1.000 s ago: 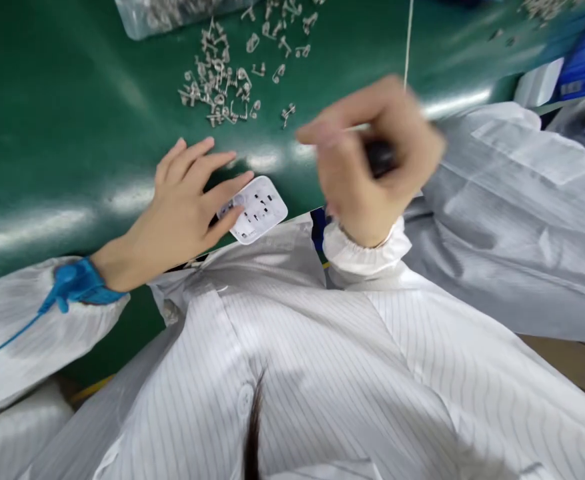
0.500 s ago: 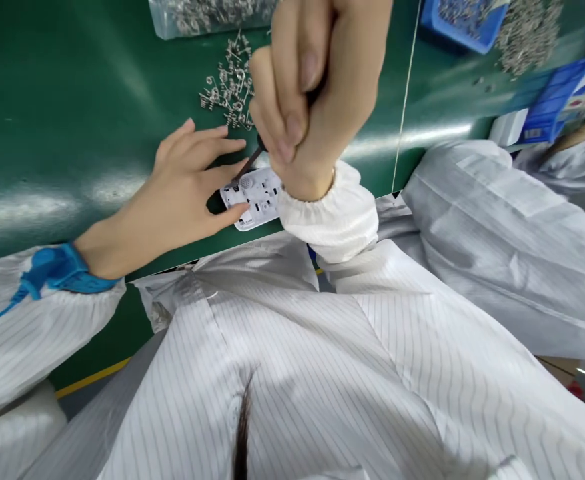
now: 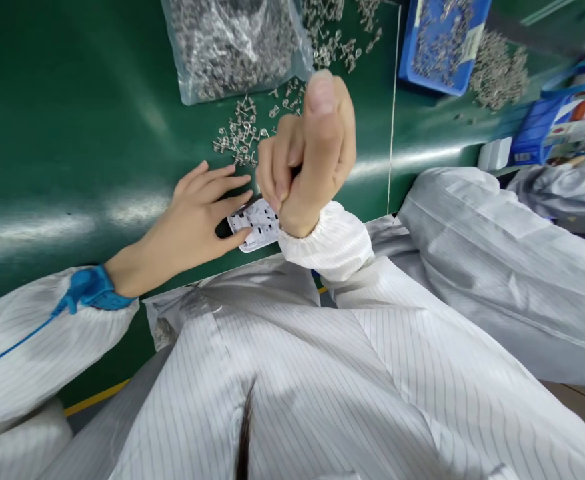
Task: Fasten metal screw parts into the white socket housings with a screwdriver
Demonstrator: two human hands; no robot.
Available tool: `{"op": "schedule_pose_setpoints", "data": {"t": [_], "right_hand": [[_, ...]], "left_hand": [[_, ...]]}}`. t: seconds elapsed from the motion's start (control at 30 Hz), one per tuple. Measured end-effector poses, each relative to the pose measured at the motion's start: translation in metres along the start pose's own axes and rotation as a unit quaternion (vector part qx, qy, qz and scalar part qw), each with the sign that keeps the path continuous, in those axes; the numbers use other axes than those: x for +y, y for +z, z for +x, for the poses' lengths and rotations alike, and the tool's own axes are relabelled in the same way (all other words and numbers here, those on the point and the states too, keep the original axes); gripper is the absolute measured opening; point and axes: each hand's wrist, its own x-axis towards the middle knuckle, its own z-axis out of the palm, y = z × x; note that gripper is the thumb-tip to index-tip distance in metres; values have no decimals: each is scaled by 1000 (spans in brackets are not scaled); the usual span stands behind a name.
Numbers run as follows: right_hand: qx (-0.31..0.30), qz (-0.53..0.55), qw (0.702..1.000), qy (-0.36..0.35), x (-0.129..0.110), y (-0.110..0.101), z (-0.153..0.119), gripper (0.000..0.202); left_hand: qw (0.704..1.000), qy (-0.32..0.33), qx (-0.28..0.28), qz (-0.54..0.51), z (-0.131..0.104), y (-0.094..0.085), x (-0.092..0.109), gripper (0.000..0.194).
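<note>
A white plastic housing [image 3: 263, 233] with small dark slots lies face up near the table's front edge. My left hand [image 3: 192, 217] reaches over its left end, fingers spread, the thumb on the housing and the index finger by its upper edge. Above the housing's right end is my right hand [image 3: 312, 147], closed in a fist with the thumb uppermost. The dark thin-shafted tool seen in it earlier is hidden now behind the fingers. Small metal coil springs [image 3: 242, 133] lie loose just beyond my left fingertips.
A clear plastic bag [image 3: 232, 50] full of springs lies behind the loose ones. Farther right stand a blue tray [image 3: 445, 43] of metal parts and a heap of parts [image 3: 499, 73]. A co-worker's grey sleeve [image 3: 477, 247] is close on my right.
My right fist has turned and come lower, and the tool's shaft no longer shows. The view has tilted up, showing more of the bag. My left hand keeps its place at the housing.
</note>
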Motion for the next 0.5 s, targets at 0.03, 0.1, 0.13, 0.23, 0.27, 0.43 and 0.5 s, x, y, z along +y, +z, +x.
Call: {"op": "schedule_pose_setpoints", "data": {"t": [0.03,0.1,0.13,0.23,0.27,0.43,0.5], "right_hand": [[24,11,1000,3,-2,1,2,50],[36,3,999,25,-6,4,2,52],[41,-1,999,31,-8,6,1,53],[47,33,998,8,-13,9,-1,48],[47,59,997,-3,-14,10,-1,45],[90,64,994,0,-14,9,-1,39],[49,0,998,29,-13,6,-7,42]], "left_hand": [[1000,6,4,10,-1,0,-1,43],[1000,11,10,15,-2,0,-2,41],[1000,10,13,16,-2,0,-2,40],[1000,6,20,17,-1,-1,-1,37],[1000,8,21,21,-1,-1,0,37],[999,13,11,32,-1,-2,1,42],[1000,6,11,21,-2,-1,1,38]]}}
